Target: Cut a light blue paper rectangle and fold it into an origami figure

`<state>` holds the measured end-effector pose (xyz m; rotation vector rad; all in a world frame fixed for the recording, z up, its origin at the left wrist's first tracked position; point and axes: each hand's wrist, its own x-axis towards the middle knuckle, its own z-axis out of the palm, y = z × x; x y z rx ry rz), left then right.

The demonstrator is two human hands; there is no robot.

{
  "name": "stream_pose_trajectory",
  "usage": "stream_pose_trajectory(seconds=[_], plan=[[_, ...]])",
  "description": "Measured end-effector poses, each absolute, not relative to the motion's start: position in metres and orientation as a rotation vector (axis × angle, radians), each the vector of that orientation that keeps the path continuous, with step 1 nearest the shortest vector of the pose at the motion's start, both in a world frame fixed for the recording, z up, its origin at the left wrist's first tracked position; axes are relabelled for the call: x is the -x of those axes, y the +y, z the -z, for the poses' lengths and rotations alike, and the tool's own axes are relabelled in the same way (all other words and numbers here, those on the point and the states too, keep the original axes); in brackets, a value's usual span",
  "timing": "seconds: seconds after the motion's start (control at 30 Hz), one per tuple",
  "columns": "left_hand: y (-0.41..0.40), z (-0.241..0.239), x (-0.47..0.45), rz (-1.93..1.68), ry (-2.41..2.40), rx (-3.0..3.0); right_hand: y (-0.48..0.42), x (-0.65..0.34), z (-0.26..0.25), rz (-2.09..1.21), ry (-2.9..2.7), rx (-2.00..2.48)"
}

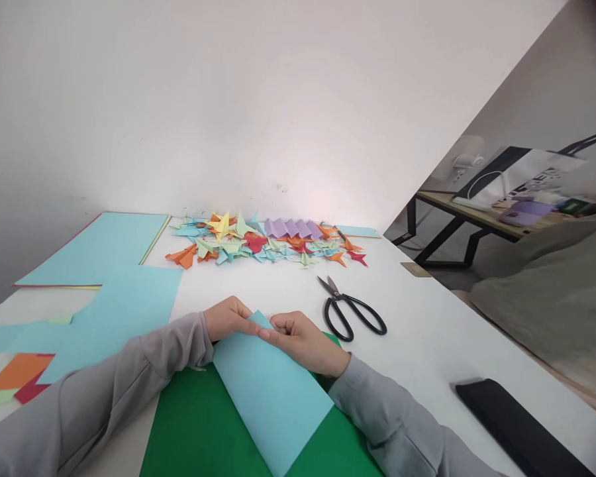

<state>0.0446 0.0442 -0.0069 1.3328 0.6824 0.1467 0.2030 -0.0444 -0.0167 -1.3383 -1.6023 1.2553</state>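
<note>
A light blue sheet of paper [271, 391] lies folded over on a green sheet [193, 430] at the near edge of the white table [427, 331]. My left hand [226, 318] pinches the sheet's far edge from the left, fingers curled closed on it. My right hand [302, 341] pinches the same edge from the right, fingers also pressed together on the paper. Both arms wear grey sleeves.
Black scissors [350, 311] lie just right of my right hand. A pile of several coloured folded paper shapes [263, 245] sits further back. Light blue sheets [109, 278] and orange and red scraps [20, 374] lie left. A black flat object [516, 424] rests near right.
</note>
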Motion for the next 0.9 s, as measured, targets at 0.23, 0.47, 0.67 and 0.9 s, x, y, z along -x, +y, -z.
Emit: stream_pose_trajectory(seconds=[0.23, 0.47, 0.67, 0.9], plan=[[0.044, 0.004, -0.044, -0.132, 0.692, -1.314, -0.046, -0.205, 0.017, -1.298, -1.585, 1.337], [0.046, 0.009, -0.041, -0.144, 0.647, -1.349, -0.047, -0.205, 0.022, -1.307, -1.508, 1.315], [0.051, 0.014, -0.038, -0.143, 0.629, -1.319, -0.048, -0.208, 0.022, -1.337, -1.279, 1.301], [0.051, 0.012, -0.037, -0.275, 0.83, -1.529, -0.048, -0.217, 0.026, -1.222, -1.103, 1.327]])
